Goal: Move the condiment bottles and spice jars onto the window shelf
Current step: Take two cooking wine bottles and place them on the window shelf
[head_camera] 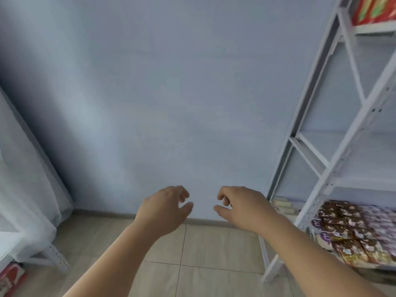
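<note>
brown packets (342, 230), writing illegible, on white rack (347, 146); loose hands (165, 209) (242, 206)

The wall (171, 82) is painted a plain pale blue-grey. The floor (214, 254) is laid in beige tiles lined with dark joints. The rack (334, 166) is finished in white. Its packets (351, 228) are printed in brown and purple, and its box (372, 9) in red and green. The curtain (25, 168) is sheer white.

Pale blue wall (171, 93), beige tiled floor (203, 249), sheer curtain (23, 179) at left, white metal shelving rack (340, 159) at right.
</note>
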### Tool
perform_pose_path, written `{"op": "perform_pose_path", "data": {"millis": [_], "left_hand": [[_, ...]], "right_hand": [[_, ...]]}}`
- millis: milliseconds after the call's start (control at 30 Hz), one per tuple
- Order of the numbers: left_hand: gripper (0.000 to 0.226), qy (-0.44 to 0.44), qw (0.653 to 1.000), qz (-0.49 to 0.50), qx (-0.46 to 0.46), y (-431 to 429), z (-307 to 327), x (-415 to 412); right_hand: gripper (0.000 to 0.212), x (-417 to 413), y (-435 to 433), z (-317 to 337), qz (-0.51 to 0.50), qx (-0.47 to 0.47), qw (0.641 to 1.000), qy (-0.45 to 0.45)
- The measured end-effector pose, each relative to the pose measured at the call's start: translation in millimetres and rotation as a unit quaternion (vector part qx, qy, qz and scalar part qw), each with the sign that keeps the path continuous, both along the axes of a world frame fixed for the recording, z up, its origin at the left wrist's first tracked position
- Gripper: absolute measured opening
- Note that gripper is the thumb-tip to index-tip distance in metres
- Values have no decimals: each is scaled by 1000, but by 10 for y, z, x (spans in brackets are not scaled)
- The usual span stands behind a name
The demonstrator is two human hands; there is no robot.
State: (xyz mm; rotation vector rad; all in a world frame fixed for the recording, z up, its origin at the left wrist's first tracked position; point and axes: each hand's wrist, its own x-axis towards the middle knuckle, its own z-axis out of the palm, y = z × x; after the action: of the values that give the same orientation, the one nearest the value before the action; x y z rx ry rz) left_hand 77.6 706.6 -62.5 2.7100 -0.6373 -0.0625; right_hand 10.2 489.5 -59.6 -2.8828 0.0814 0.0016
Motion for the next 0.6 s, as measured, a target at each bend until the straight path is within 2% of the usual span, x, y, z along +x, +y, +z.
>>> {"op": "perform_pose_path", "data": {"millis": [300, 600], "left_hand": [[31, -2, 994, -103, 28, -1508, 122, -395], [30, 24, 983, -178, 24, -2781, -20, -408]], "right_hand": [[39, -741, -1290, 76, -90, 19, 996, -17], [39, -1022, -2282, -29, -165, 18, 986, -7]]}}
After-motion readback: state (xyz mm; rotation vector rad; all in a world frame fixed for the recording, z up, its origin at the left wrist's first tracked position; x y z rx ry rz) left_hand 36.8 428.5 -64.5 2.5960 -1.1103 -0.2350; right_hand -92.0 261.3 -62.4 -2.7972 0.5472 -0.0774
